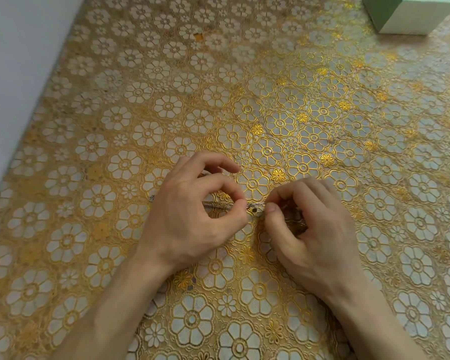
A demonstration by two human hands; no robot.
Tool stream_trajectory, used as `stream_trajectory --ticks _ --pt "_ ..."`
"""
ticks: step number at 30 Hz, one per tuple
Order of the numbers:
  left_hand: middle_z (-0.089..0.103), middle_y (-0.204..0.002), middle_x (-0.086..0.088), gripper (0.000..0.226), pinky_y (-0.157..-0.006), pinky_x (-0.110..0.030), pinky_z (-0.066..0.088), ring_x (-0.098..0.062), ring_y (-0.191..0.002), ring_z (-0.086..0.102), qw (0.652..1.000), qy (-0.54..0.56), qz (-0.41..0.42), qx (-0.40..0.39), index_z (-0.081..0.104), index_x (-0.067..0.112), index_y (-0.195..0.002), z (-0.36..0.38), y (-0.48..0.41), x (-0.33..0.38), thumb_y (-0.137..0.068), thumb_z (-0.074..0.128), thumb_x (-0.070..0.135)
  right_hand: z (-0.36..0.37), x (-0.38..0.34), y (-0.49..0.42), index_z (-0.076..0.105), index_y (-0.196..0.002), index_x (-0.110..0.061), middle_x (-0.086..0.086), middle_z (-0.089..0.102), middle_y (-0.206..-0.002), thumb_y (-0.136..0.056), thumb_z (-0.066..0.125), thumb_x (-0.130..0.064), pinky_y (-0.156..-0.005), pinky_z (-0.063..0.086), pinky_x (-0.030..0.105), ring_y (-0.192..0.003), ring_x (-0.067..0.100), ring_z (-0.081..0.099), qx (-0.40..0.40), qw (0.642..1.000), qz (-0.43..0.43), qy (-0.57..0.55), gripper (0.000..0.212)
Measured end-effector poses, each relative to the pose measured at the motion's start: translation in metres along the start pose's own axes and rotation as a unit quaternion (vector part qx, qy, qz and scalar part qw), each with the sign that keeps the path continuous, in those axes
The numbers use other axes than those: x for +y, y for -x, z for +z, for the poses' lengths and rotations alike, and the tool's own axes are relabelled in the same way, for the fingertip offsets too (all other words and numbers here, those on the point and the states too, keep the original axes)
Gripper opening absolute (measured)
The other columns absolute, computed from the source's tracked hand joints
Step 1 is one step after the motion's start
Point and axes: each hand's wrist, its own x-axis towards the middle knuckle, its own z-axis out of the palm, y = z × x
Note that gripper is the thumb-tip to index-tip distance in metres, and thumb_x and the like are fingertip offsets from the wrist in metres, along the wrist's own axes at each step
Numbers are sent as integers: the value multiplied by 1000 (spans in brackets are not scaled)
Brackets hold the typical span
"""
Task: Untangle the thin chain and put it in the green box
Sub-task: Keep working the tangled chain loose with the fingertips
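A thin silvery chain (218,204) lies on the gold flower-patterned tablecloth (270,105) near the front middle. My left hand (192,216) pinches it between thumb and forefinger. Just to the right, my right hand (307,224) pinches the same chain, and a tangled bunch of it shows under that hand's curled fingers. A short taut stretch runs between the two pinches. One loose end pokes out left of my left hand. The green box (405,14) stands at the far right corner, well away from both hands.
A pale wall (24,61) borders the table along its left edge. The patterned cloth covers the whole surface between my hands and the box.
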Motion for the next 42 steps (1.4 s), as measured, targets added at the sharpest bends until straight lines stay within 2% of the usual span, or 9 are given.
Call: stream_trajectory --ticks 4,8,11,16,27,31,36,42 --pt "61 -114 19 18 -95 -19 39 -8 -106 55 1000 -4 -1 -6 72 27 -78 0 -1 -1 -77 63 43 -3 1 1 72 -99 -18 -5 63 -93 -85 66 -26 -82 45 31 -88 18 56 -3 1000 -7 -21 17" --pt "61 -114 18 18 -95 -21 39 -7 -105 55 1000 -11 6 -8 71 28 -78 0 -1 0 -78 61 43 -4 -1 1 76 -107 -22 -4 65 -93 -84 75 -27 -82 46 30 -89 20 59 -9 1000 -22 -18 24" --pt "61 -114 18 17 -95 -20 39 -7 -104 55 1000 -9 10 -7 71 28 -78 0 0 -1 -78 62 42 -2 0 1 78 -103 -23 -4 66 -92 -86 77 -25 -78 48 36 -87 23 61 -8 999 -43 -13 17" --pt "61 -114 19 16 -94 -14 36 -3 -105 54 1000 -13 9 -7 70 29 -77 0 0 -1 -78 62 42 0 2 0 77 -95 -21 -6 67 -90 -88 76 -24 -75 49 38 -85 21 60 -9 998 -64 -8 8" --pt "61 -115 20 16 -95 -17 37 -3 -106 54 1000 -19 3 -6 68 30 -77 1 -1 -1 -78 60 44 -2 2 1 74 -88 -18 -5 64 -92 -86 72 -20 -73 51 43 -86 18 63 -18 997 -34 -74 3" --pt "61 -115 20 16 -96 -20 39 -4 -107 54 1000 -13 2 -4 67 29 -77 1 -1 -1 -77 60 43 -3 1 0 71 -88 -18 -5 62 -92 -87 70 -19 -75 51 38 -85 17 62 -23 996 -17 -81 2" --pt "62 -114 19 15 -97 -22 39 -6 -109 55 1000 4 -3 4 67 28 -77 0 -1 -1 -77 60 41 -4 -1 0 63 -89 -20 -8 59 -90 -91 60 -24 -74 39 14 -81 6 55 -23 997 7 -77 6" --pt "63 -113 16 16 -97 -21 38 -5 -109 55 1000 -3 12 17 66 24 -78 1 -1 -1 -78 59 38 -4 -2 0 59 -89 -23 -9 57 -89 -91 56 -28 -73 36 11 -78 4 53 -28 997 18 -71 6"
